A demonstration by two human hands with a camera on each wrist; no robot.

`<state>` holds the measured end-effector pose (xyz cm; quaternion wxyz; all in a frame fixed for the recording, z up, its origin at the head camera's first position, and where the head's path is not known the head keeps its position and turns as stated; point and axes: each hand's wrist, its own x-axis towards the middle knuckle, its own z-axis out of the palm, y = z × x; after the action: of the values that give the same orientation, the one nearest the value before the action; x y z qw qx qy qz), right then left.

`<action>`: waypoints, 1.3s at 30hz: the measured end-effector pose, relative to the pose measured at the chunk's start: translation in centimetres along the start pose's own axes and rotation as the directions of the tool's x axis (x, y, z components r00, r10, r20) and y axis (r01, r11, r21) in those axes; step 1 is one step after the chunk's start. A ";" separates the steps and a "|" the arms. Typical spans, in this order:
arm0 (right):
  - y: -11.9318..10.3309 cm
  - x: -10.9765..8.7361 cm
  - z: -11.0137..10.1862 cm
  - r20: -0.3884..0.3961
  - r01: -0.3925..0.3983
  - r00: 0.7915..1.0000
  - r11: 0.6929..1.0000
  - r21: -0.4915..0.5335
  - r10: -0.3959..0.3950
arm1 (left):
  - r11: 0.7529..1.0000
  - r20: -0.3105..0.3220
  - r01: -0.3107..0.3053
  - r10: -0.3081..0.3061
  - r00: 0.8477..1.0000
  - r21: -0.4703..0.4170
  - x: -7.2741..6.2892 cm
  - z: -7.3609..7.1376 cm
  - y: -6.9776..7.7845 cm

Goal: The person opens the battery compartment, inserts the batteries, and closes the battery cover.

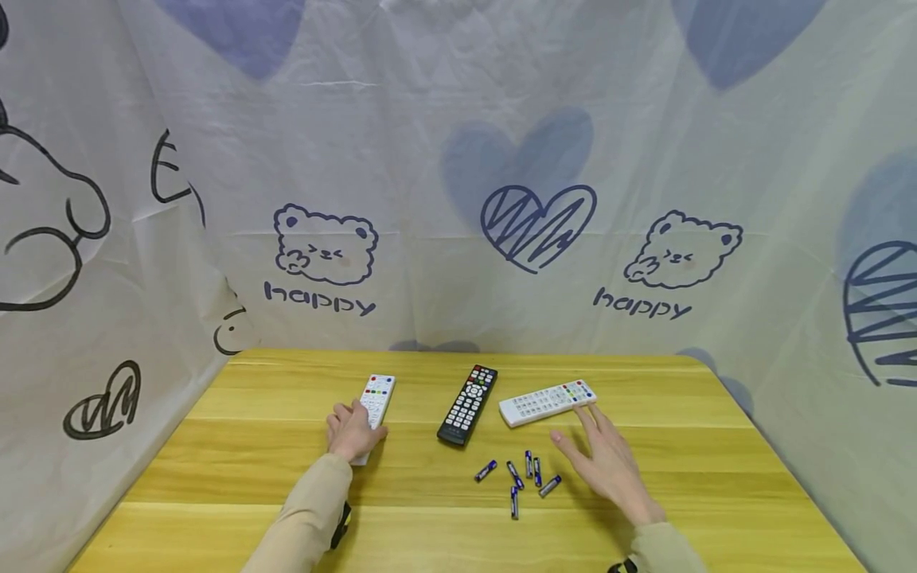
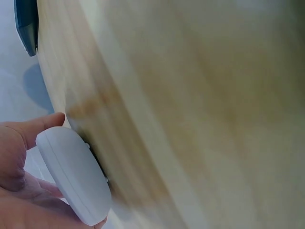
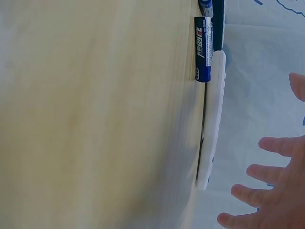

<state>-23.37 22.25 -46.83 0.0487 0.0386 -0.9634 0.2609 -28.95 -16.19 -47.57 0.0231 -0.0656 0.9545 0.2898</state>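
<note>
In the head view my left hand (image 1: pixel 351 432) grips a white remote control (image 1: pixel 380 390) at the left of the table. The left wrist view has the thumb and fingers at opposite sides of this remote's white end (image 2: pixel 76 176). My right hand (image 1: pixel 609 468), fingers spread, hovers beside a second white remote control (image 1: pixel 540 404) and holds nothing. A black remote control (image 1: pixel 468 404) lies between the two white ones. Several blue and silver batteries (image 1: pixel 528 464) are scattered in front of it; one battery (image 3: pixel 203 50) shows large in the right wrist view.
The wooden table (image 1: pixel 236 454) ends at a back edge just behind the remotes. A pale curtain (image 1: pixel 430 278) printed with hearts and bears hangs behind it and along both sides.
</note>
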 end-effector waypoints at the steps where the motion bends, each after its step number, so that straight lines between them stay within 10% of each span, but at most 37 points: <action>1: 0.0 0.0 0.0 -0.001 0.001 1.000 1.000 0.000 -0.001 | 1.000 0.002 -0.002 0.002 1.000 -0.005 0.0 0.0 0.0; 22: 0.2 -0.5 0.0 -0.014 0.020 1.000 1.000 0.006 -0.020 | 0.974 0.046 -0.092 0.104 0.994 -0.209 -1.8 -0.9 0.7; 31: -0.6 -0.9 -0.8 -0.021 0.042 0.999 0.999 -0.002 -0.042 | 0.859 0.135 -0.077 0.167 0.977 -0.507 -2.7 -1.4 1.3; 39: -1.7 -1.3 -1.4 -0.024 0.093 0.995 0.996 0.001 -0.093 | 0.741 0.231 -0.082 0.310 0.922 -0.667 -3.8 -1.9 1.2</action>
<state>-21.84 21.60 -44.90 0.0724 0.0801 -0.9596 0.2598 -25.34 -15.82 -45.05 0.1260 0.0818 0.7799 0.6077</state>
